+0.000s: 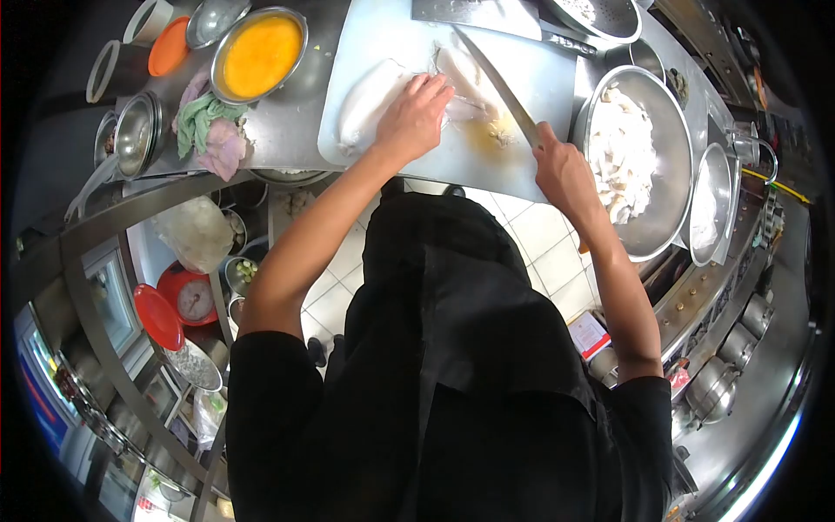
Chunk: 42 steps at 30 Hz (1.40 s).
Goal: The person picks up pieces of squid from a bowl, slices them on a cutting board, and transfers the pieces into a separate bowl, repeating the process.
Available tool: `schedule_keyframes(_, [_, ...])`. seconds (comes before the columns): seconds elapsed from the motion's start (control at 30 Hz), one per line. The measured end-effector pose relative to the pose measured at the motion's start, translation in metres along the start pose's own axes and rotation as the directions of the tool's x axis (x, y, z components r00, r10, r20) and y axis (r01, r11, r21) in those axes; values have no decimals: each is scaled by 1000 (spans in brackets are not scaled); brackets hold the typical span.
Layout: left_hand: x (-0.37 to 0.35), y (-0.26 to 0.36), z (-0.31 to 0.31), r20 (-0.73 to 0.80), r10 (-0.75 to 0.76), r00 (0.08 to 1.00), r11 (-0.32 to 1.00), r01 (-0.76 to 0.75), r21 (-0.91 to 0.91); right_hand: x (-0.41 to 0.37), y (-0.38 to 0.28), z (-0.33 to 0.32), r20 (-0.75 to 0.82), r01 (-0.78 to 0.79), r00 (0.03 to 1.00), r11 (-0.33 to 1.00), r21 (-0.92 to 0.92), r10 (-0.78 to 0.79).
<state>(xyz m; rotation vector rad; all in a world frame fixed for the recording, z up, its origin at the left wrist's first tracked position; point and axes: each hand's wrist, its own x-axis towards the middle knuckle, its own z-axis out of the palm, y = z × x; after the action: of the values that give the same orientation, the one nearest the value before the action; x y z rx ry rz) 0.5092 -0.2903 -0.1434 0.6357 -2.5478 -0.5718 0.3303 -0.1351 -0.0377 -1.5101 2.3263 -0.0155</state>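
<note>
On the pale cutting board (557,104) lie two large white pieces that look like squid bodies. The left squid (370,100) is smooth and oval. The other squid (465,74) has stringy bits at one end and a brownish-yellow wet patch beside it. My left hand (416,117) is between the two, its bent fingers closed at the near edge of the right-hand squid; the fingertips are partly hidden. My right hand (561,170) grips the handle of a long knife (500,87), whose blade slants up and left over the board, alongside that squid.
A large steel bowl (683,174) of white cut pieces (622,157) stands right of the board. A cleaver (478,13) lies at the board's far edge. At left are a bowl of orange-yellow liquid (261,56), cloths (213,130) and stacked steel bowls (139,135).
</note>
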Motion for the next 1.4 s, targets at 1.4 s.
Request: schedule_keyframes(1.4, [8,48,-10,339,266,902,963,-263,-56,-128,47,-29,270,-97,958,995,-13,97])
